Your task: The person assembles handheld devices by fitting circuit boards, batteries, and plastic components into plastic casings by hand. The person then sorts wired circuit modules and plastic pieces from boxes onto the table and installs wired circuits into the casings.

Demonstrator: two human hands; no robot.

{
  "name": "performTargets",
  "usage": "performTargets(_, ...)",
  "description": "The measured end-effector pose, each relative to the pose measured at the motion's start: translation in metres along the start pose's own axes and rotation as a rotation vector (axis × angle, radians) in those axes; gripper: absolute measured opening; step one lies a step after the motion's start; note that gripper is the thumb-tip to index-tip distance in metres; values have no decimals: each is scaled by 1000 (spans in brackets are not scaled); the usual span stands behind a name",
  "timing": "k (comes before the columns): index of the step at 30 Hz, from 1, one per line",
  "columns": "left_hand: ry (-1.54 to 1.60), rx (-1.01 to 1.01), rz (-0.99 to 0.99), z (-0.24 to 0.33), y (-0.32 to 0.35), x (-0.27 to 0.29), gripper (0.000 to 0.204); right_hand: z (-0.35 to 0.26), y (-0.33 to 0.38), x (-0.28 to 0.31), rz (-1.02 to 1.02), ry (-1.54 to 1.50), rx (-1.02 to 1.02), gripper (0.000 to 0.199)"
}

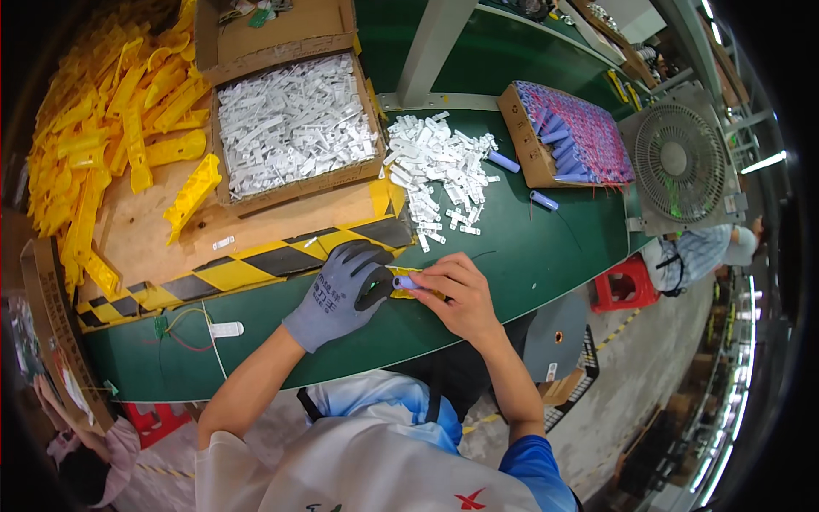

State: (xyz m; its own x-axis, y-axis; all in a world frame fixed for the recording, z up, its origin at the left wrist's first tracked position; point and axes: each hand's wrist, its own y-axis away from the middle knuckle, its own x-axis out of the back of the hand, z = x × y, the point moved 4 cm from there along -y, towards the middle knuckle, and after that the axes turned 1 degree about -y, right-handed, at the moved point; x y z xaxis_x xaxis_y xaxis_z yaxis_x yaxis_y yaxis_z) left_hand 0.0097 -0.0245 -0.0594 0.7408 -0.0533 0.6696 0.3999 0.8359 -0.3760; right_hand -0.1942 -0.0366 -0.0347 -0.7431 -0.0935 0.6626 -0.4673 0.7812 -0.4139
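Centrally in frame: gloved left hand (343, 293) gripping yellow casing (402, 294), seemingly for steadiness; bare right hand (465, 296) pinching purple cylinder (407, 282).

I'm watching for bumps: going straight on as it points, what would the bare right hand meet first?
Probably the gloved left hand, just beyond the purple cylinder held by the right hand, though depth is unclear and the yellow piece might come first.
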Motion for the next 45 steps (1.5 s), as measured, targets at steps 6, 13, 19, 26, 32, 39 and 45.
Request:
performTargets(6, -40, -34, -14, -2, 5, 3, 30, -6, 1, -3, -41, 150, 76, 27)
performTargets(13, -15, -32, 0, -3, 6, 9, 34, -12, -3, -5, -48, 220, 122, 24)
performTargets(19, -131, -75, -48, 2, 4, 11, 44, -13, -3, -2, -81, 250, 136, 20)
performTargets(26, -266, -88, -39, 7, 7, -1, 41, -14, -14, 9, -135, 118, 94, 16)
performTargets(32, -205, -81, -43, 9, 5, 7, 37, 72, 5, 67, 480, -161, -605, 14)
performTargets(39, -198, -69, -30, 11, 7, 10, 35, 68, 5, 44, 305, 303, -373, 12)
performTargets(45, -167, -63, -21, 6, 7, 9, 35, 57, 13, 40, 383, 153, -345, 12)
